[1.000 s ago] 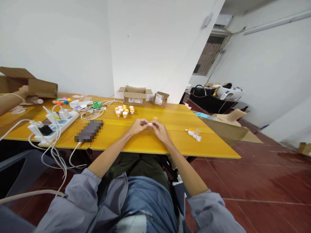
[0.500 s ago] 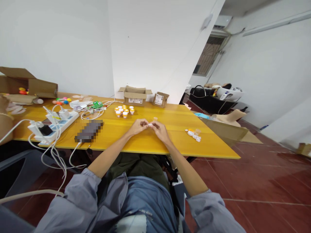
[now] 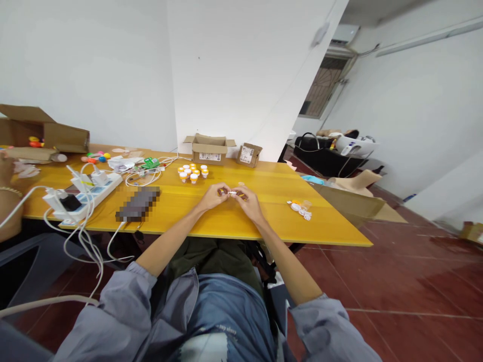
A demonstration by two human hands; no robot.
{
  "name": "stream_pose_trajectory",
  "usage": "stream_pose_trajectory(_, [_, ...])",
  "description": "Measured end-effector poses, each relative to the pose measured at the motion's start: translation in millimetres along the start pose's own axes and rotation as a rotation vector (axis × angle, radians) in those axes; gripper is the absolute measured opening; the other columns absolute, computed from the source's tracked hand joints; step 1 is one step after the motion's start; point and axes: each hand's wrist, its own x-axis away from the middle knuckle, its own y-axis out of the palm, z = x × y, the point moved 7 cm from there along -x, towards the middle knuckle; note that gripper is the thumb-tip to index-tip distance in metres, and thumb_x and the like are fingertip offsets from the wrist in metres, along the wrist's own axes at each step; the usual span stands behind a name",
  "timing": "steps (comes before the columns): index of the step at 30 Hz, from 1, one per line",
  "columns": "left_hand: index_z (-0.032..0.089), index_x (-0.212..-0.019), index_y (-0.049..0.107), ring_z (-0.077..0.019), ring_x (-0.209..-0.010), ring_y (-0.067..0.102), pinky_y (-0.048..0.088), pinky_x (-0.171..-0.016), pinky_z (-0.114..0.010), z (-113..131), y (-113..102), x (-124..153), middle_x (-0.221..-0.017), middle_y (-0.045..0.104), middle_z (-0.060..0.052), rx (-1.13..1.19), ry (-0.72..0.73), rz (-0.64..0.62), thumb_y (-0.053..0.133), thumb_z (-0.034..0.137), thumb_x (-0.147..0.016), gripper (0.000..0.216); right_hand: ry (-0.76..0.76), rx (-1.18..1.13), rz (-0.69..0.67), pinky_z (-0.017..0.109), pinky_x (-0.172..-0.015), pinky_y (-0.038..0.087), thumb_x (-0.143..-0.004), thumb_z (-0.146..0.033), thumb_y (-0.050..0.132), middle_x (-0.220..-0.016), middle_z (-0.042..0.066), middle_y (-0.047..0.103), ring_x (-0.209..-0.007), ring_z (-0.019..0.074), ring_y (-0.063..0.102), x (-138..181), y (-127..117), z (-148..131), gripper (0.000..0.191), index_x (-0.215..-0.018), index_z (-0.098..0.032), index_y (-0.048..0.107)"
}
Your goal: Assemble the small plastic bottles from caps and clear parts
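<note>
My left hand (image 3: 216, 197) and my right hand (image 3: 247, 200) meet above the yellow table (image 3: 275, 221), fingertips closed in a pinch. Between them is a small white piece with dark and reddish marks (image 3: 233, 193), gripped from both ends; its exact kind is too small to make out. Just behind my right hand a small clear thing (image 3: 241, 184) is partly hidden. Several small white-and-orange tubs (image 3: 193, 177) stand grouped beyond my left hand. To the right lie a white round lid-like piece (image 3: 295, 206) and white patterned scraps (image 3: 305, 215).
At the back stand an open cardboard box (image 3: 209, 155) and a smaller box (image 3: 249, 154). On the left are a power strip (image 3: 101, 193) with cables, a dark pixelated device (image 3: 138, 205), colourful small balls (image 3: 101, 158) and another person's arm (image 3: 9, 216).
The white piece between my fingers now looks longer and flatter, with my fingertips slightly farther apart. At the left edge the other person's arm has shifted.
</note>
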Motion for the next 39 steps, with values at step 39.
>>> stream_pose_trajectory(39, [0.015, -0.089, 0.067, -0.0152, -0.081, 0.061, 0.047, -0.081, -0.030, -22, 17, 2, -0.084, 0.069, 0.000, 0.201, -0.178, -0.211, 0.082, 0.020, -0.061, 0.032, -0.048, 0.124, -0.063, 0.031, -0.073, 0.053, -0.089, -0.034, 0.058, -0.088, 0.004, 0.075, -0.079, 0.0198, 0.067, 2, 6, 13, 0.019, -0.088, -0.024, 0.073])
